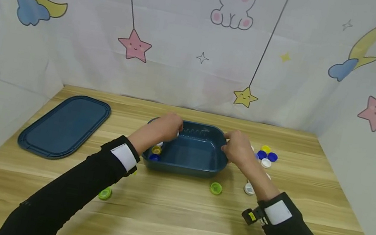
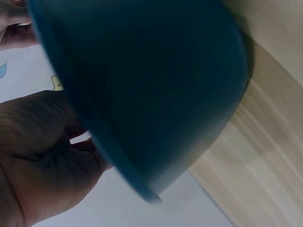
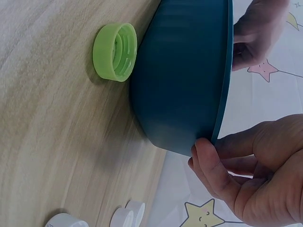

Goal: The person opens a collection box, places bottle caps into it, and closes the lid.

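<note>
A deep dark-blue plastic bin (image 1: 186,171) stands on the table, with a yellow bottle cap (image 1: 156,150) and a blue bottle cap (image 1: 154,157) inside its left end. My right hand (image 1: 239,147) grips the bin's right rim between thumb and fingers, as the right wrist view shows. Over the left part of the bin, my left hand (image 1: 167,125) has its fingers bent downward. A sliver of what looks like a white bottle cap (image 1: 177,133) shows at the fingertips. The bin's wall hides those fingertips in the left wrist view.
A dark-blue lid (image 1: 64,127) lies flat at the left. Blue, yellow and white caps (image 1: 266,163) cluster right of the bin. One green cap (image 1: 215,188) lies in front of it, another green cap (image 1: 105,193) beside my left forearm. Patterned cloth walls (image 1: 193,85) enclose the table.
</note>
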`<state>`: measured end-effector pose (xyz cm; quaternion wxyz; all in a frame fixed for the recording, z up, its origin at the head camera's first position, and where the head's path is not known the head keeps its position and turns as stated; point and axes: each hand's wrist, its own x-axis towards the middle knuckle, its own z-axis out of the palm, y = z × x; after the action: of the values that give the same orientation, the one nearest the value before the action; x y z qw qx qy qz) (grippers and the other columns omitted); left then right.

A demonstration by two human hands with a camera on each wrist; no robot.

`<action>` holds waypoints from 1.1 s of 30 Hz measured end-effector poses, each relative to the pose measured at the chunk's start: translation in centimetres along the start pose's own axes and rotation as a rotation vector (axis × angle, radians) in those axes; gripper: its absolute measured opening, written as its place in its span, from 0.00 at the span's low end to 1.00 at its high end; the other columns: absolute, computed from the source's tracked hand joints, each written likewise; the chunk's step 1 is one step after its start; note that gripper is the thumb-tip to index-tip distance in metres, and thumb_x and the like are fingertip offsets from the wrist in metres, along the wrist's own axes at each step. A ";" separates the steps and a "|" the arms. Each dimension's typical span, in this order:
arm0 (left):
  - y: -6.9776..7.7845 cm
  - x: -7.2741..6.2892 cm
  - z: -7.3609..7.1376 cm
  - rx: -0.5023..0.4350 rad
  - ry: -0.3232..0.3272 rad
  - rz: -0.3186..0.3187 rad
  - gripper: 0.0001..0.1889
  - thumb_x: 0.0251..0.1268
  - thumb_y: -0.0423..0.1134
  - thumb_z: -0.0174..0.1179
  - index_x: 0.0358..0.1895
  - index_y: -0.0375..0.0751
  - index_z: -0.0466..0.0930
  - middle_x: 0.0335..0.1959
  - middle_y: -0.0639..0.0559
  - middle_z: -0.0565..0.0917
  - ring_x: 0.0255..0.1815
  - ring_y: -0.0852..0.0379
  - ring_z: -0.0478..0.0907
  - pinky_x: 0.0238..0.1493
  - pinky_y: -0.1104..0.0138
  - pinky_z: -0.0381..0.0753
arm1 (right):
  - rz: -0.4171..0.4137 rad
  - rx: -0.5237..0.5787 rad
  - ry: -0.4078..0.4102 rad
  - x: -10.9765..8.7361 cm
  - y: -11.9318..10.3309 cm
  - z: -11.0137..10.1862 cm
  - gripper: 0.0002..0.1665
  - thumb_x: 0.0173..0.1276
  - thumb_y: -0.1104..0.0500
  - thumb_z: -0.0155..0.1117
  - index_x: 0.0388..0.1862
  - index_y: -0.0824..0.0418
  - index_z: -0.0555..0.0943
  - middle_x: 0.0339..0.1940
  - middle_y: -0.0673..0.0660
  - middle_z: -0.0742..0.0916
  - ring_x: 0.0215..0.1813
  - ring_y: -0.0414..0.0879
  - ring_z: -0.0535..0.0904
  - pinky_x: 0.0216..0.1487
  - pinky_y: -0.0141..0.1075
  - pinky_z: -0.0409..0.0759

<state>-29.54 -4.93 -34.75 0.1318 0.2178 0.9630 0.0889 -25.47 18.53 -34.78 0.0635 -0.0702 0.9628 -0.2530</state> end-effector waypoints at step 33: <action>-0.2 0.1 4.2 0.189 0.270 0.029 0.12 0.80 0.29 0.52 0.47 0.34 0.88 0.45 0.37 0.87 0.47 0.41 0.85 0.45 0.51 0.90 | -0.019 0.005 0.016 -0.2 -0.1 0.0 0.24 0.68 0.73 0.65 0.63 0.77 0.79 0.54 0.76 0.86 0.37 0.56 0.92 0.22 0.31 0.86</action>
<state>-28.52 -4.60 -38.86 -0.0213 0.2290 0.9728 0.0283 -25.24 18.49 -34.68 0.0538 -0.0772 0.9620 -0.2564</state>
